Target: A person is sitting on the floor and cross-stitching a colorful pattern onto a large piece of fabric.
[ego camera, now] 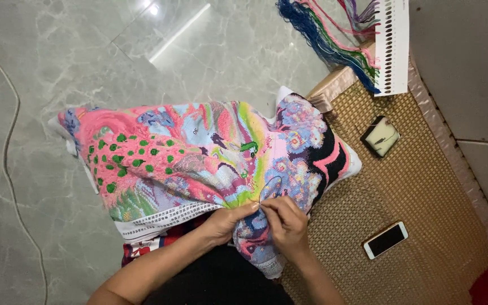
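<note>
Head view, looking down at the lap.

Left hand (225,221): fingers closed, gripping a bunched fold of the cross-stitch cloth (199,158) from beneath, thumb on top pressing the fabric flat. Right hand (285,221): fingertips pressed together in a pinch just beside the left thumb, apparently on a needle; the needle itself is too small to make out. A loop of thread (271,186) rises from the pinch and arcs over the fabric just beyond the two hands.

Cloth lies across the lap and spreads away from the hands, mostly beyond and to the left of the left hand. Judgement on progress: nearly all of the visible face is filled with colour — pink, green dots, pale blue, black band on the far right side. Unstitched white shows only along the border strip (168,217) next to the left hand. Stitching looks far advanced; the spot under the hands is in work, and folded-under parts cannot be judged.

Right of the right hand, on the woven mat (425,192): a phone (386,240), screen dark. Farther off, a small dark-rimmed box (380,136). Farthest, bundled colour threads (334,39) on a white punched card (393,45). Grey marble floor (57,68) beyond the cloth.
</note>
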